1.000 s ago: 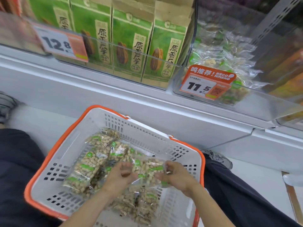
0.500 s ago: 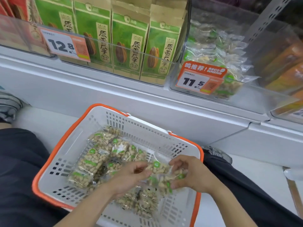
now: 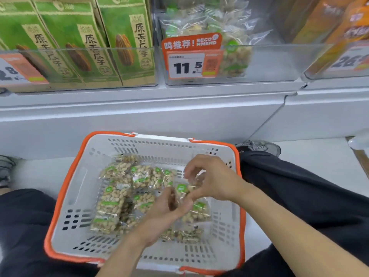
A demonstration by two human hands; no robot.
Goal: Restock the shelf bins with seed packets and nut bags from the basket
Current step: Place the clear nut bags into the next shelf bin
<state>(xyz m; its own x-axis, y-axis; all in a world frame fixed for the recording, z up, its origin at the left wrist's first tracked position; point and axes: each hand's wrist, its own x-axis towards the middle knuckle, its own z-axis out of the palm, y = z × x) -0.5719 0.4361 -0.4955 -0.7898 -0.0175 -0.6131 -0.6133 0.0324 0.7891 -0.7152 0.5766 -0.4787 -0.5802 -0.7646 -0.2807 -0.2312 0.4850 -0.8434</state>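
Left hand and right hand both pinching one clear nut bag over a white, orange-rimmed basket, more nut bags heaped inside, shelf bin above part-filled, green seed packets standing left of it.

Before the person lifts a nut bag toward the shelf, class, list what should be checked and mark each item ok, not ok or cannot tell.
1. Left hand has a grip on the clear nut bag with green label: ok.
2. Right hand pinches the same bag: ok.
3. Bag free of the other bags in the white basket with orange rim: cannot tell.
4. Clear shelf bin with the orange 11.5 price tag has room: ok.
5. Bin holds matching nut bags: ok.
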